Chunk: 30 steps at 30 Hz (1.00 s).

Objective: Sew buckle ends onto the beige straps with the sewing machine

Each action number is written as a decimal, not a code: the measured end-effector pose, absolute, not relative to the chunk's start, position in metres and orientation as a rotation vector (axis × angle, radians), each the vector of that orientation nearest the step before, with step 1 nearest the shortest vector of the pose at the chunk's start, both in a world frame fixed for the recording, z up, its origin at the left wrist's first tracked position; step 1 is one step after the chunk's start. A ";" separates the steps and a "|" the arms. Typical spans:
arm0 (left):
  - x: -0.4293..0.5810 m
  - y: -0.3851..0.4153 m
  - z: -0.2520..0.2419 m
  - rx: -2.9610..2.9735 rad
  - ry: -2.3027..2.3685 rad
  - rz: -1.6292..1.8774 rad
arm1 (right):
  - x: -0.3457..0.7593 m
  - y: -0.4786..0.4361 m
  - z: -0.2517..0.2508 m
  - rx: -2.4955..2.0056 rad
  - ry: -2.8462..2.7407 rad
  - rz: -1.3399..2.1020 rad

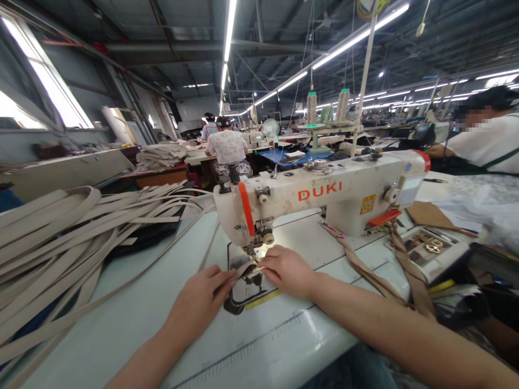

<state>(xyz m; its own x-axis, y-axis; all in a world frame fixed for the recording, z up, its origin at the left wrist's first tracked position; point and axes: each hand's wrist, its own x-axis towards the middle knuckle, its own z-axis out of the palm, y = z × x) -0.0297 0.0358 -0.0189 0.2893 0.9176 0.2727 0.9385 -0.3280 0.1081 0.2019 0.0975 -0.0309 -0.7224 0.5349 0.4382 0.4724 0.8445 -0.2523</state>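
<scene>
Many beige fabric strips [73, 232] heaped at far left; next along, the left hand [198, 294] pinches one short strip [244, 269], which lies just in front of the needle area [250, 251]; good practice here is light, even tension, edges flat, fingertips well clear of the needle; the right hand [287, 270] has its fingertips at the strip's other end, pinching or merely pressing, one cannot tell; and across the sewing machine [279, 200], bold orange lettering [320, 191] reads "DUKI"; rightward, a yellow sticker [368, 204], its print too small to read!
</scene>
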 end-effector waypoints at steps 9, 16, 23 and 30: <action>-0.031 0.052 -0.017 -2.453 -1.717 -0.565 | 0.197 0.094 -0.028 -0.776 -2.639 -0.029; -0.011 0.072 -0.021 -2.589 -1.621 -0.567 | 0.194 0.090 -0.023 -0.816 -2.668 -0.081; 0.000 0.066 -0.020 -2.554 -1.612 -0.528 | 0.196 0.091 -0.023 -0.788 -2.664 -0.108; 0.002 0.066 -0.018 -2.548 -1.653 -0.529 | 0.197 0.090 -0.026 -0.792 -2.652 -0.115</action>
<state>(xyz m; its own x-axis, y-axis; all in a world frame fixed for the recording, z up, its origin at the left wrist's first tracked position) 0.0023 0.0658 -0.0176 0.3669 0.8754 0.3149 0.8956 -0.4239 0.1349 0.1965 0.0904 -0.0256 -0.7738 0.5139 0.3703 0.5441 0.8386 -0.0271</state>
